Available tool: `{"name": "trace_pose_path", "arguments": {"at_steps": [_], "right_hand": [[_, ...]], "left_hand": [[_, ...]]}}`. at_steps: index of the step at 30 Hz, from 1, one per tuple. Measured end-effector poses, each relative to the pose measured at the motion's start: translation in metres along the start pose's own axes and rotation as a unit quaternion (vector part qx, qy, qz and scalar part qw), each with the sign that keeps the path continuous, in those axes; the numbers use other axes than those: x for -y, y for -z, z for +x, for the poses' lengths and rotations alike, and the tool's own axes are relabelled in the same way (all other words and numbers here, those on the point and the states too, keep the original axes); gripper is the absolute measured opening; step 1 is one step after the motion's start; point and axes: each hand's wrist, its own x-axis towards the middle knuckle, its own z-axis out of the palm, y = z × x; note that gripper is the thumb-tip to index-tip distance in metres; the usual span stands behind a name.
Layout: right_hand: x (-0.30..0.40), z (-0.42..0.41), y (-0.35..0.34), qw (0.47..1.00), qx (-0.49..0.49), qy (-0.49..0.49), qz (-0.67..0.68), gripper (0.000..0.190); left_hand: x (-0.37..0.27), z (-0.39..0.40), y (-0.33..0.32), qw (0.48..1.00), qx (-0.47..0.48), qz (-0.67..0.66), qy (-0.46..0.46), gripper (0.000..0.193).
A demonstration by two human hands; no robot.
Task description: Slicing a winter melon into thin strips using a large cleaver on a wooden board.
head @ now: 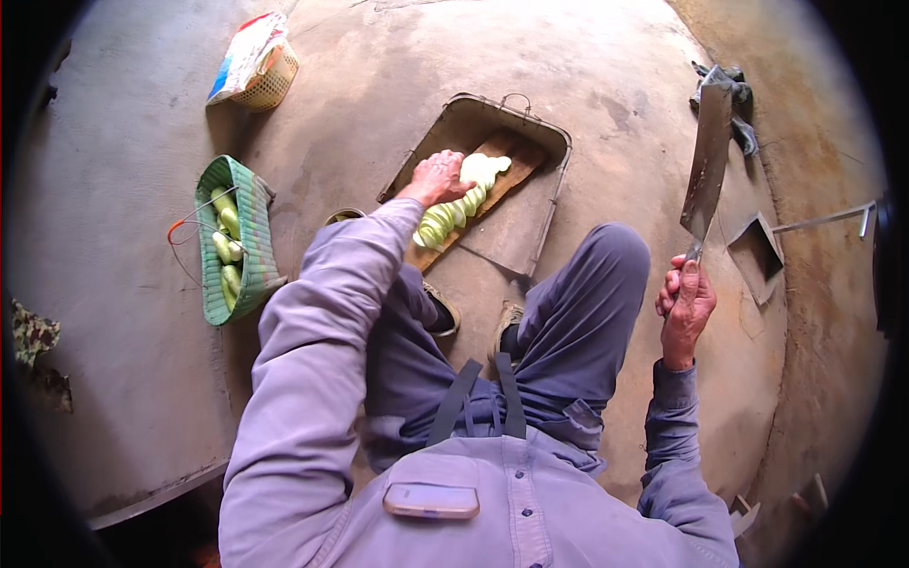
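My right hand (687, 298) grips the handle of a large cleaver (710, 156), its long blade raised out to the right, well apart from the food. My left hand (440, 176) is over a metal tray, thumb and fingers apart, beside a row of pale green vegetable slices (458, 209). Its thumb appears to touch the slices; the palm side is hidden. Overlapping, the slices lie along a wooden cutting board (522, 163) set slantwise in the tray (508, 245). The board's near end projects over the tray's edge, partly behind my left knee.
Left stands a green woven basket (259, 248) of whole pale green vegetables (227, 213). Farther off, a yellow plastic basket (273, 78) holds a printed sack (252, 53). A square metal piece (760, 259) lies right, by the wall. A phone (431, 500) sits at my chest pocket.
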Motion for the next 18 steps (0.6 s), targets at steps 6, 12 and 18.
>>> {"name": "trace_pose_path", "arguments": {"at_steps": [6, 12, 18], "right_hand": [[0.065, -0.035, -0.028, 0.999, -0.004, 0.047, -0.021, 0.035], [0.085, -0.052, -0.04, 0.999, 0.026, 0.003, -0.026, 0.039], [0.046, -0.021, -0.09, 0.988, 0.069, -0.137, -0.012, 0.037]], "left_hand": [[0.004, 0.01, -0.081, 0.999, -0.023, -0.018, -0.028, 0.081], [0.001, 0.043, -0.084, 0.993, -0.042, -0.072, 0.079, 0.083], [0.04, 0.062, -0.124, 0.977, -0.061, -0.151, 0.141, 0.103]]}}
